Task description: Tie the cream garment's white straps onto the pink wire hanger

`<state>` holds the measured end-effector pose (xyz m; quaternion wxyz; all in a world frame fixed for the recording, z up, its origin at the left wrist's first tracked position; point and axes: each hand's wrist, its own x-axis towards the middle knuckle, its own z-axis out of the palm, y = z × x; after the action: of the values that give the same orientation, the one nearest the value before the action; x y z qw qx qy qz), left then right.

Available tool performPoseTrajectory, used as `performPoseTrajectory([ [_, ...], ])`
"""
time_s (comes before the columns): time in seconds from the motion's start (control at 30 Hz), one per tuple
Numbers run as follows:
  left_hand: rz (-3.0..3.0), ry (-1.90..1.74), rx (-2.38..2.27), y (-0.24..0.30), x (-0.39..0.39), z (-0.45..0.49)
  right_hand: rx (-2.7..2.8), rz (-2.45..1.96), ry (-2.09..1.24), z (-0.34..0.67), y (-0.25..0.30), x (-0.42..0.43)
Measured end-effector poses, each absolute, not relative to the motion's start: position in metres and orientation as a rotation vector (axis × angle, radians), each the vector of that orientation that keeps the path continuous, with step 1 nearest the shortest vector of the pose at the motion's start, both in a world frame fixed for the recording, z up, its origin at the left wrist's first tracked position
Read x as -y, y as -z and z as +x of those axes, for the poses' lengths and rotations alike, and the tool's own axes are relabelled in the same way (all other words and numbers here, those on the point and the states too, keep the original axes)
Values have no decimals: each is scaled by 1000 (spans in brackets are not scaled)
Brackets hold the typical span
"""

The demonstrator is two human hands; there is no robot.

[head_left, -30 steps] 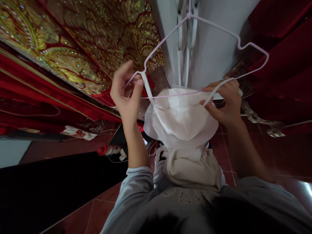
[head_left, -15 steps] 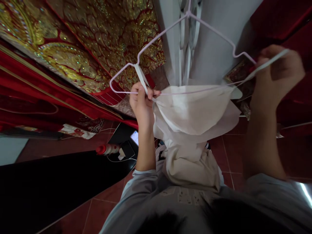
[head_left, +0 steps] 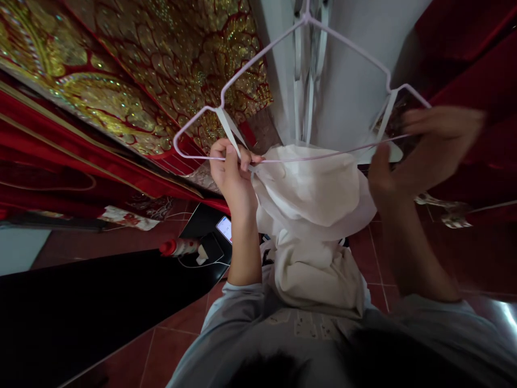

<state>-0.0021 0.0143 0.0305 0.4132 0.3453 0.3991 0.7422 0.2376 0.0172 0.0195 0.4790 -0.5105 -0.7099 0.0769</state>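
A pale pink clothes hanger [head_left: 343,40] hangs before me, with a white garment [head_left: 319,183] below it on thin straps. One white strap [head_left: 229,129] loops over the hanger's left notch, the other strap [head_left: 386,116] over its right notch. My left hand [head_left: 234,167] is closed around the lower bar and the bottom of the left strap. Beside the hanger's right end is my right hand [head_left: 428,145], blurred, its thumb apart from the fingers and nothing visible in it. The garment's lower part bunches against my body.
Gold-and-red sequinned clothing [head_left: 161,64] hangs at the left, dark red cloth [head_left: 476,64] at the right. On a black table [head_left: 133,291] are a red-capped bottle [head_left: 177,248] and a lit phone [head_left: 224,228]. A grey panel [head_left: 355,64] stands behind the hanger.
The right strap, earlier stretched out in my right hand, now sits over the hanger's right notch. My right hand has let go of it and moved left and down. My left hand keeps its grip.
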Motion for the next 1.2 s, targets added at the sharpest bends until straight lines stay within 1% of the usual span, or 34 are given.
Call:
performPoseTrajectory([
  [0.13,916,-1899,-958,-23,-16,-2,1827,-1253,-132,229,-8,5],
  [0.27,1002,-1848,-880,-5,-12,-1,1939,-1198,-31,225,-3,11],
  [0.37,1165,-1869,-999,3,1,-7,1950,-1121,77,222,1,9],
  [0.43,1313,-1823,-1133,0,13,-16,1919,-1095,122,220,3,8],
  [0.5,1469,-1669,-1217,-11,24,-28,1896,-1111,133,220,4,8],
  [0.57,1531,-1528,-1185,-26,29,-42,1899,-1141,103,221,3,9],
  [0.6,1503,-1517,-1108,-35,29,-48,1907,-1147,81,221,3,10],
  [0.73,1134,-1641,-673,-61,15,-65,1949,-1138,46,217,2,15],
  [0.8,975,-1674,-605,-66,6,-69,1982,-1122,42,213,2,16],
  [1.03,971,-1682,-851,-52,-1,-81,2002,-1157,32,221,5,12],
  [1.13,1053,-1802,-884,-55,-3,-92,2021,-1164,54,227,3,12],
  [1.2,1112,-1912,-996,-58,-7,-101,2027,-1172,61,228,3,12],
])
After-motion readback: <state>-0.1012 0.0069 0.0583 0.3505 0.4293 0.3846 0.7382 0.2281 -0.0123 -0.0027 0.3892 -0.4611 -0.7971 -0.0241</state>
